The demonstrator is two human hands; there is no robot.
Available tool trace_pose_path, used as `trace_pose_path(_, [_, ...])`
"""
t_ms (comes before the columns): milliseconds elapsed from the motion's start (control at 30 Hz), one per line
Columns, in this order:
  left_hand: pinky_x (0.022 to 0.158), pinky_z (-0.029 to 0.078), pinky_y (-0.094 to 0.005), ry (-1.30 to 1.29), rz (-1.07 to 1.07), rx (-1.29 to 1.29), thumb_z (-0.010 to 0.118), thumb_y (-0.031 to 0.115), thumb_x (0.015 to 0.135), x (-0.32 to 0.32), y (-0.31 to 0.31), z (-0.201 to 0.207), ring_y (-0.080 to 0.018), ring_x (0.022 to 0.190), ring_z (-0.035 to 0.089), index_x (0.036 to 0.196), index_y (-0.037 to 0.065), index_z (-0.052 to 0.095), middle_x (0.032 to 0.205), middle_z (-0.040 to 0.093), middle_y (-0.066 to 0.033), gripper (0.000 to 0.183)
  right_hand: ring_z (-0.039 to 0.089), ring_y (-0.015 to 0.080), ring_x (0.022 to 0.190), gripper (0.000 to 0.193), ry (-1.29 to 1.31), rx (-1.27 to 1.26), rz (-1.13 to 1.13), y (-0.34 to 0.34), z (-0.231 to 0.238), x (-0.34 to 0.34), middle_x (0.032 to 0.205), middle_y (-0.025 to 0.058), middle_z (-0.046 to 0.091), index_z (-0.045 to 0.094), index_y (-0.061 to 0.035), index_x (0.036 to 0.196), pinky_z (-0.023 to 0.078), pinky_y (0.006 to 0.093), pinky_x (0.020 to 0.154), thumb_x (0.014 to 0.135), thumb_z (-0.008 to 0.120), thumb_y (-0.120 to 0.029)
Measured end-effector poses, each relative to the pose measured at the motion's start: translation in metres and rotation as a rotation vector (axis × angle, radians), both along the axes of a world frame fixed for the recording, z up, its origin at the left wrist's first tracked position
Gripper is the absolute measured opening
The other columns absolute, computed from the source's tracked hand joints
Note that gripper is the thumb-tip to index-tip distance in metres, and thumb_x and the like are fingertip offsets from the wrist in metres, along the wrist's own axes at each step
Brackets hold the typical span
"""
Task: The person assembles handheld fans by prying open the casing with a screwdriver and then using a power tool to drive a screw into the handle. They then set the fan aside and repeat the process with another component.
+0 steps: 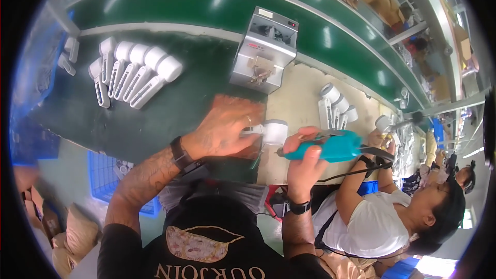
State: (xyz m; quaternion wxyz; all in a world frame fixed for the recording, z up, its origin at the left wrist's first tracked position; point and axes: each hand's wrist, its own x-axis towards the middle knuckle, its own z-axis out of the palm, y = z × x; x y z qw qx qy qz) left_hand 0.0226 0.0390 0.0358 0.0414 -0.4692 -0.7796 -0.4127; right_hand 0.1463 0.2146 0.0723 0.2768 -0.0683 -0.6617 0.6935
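My left hand [225, 126] rests over a reddish-brown pad [227, 104], its fingers closed on the handle of a white long-handled device [275, 132]. The device lies on its side, its round head pointing right. In my right hand [306, 168] is a teal electric screwdriver [336, 147], held level with fingers and thumb wrapped round it. Its narrow tip points left, just below the device's round head; whether they touch I cannot tell. Several similar devices [135, 70] lie fanned out at the far left, and a few more [336, 104] lie to the right.
A grey metal screw dispenser [264, 51] stands at the back. A black cable [333, 176] trails from the screwdriver's rear. Close on the right, a co-worker in a white shirt [374, 225] handles a white part [383, 123]. A blue basket [106, 178] sits below the table's left edge.
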Motion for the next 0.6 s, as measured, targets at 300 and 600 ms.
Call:
trace_pose_path(300, [0.097, 0.047, -0.0408, 0.115, -0.085, -0.082, 0.074, 0.034, 0.09, -0.016, -0.005, -0.02, -0.0287, 0.109, 0.058, 0.116, 0.012, 0.073, 0.118, 0.063, -0.007, 0.034, 0.057, 0.0142, 0.066, 0.04, 0.145, 0.184, -0.029, -0.003, 0.029, -0.119, 0.073, 0.0048, 0.059, 0.059, 0.0006, 0.11, 0.045, 0.0281, 0.061, 0.109, 0.051, -0.038])
trace_pose_path(600, [0.099, 0.046, -0.0412, 0.029, 0.015, -0.019, 0.073, 0.042, 0.091, -0.011, -0.007, -0.025, -0.0283, 0.108, 0.058, 0.127, 0.012, 0.067, 0.12, 0.063, -0.0072, 0.047, 0.06, 0.0133, 0.064, 0.03, 0.212, 0.26, 0.048, -0.012, 0.004, -0.181, 0.071, 0.0045, 0.062, 0.06, -0.0012, 0.103, 0.045, 0.0275, 0.058, 0.108, 0.055, -0.03])
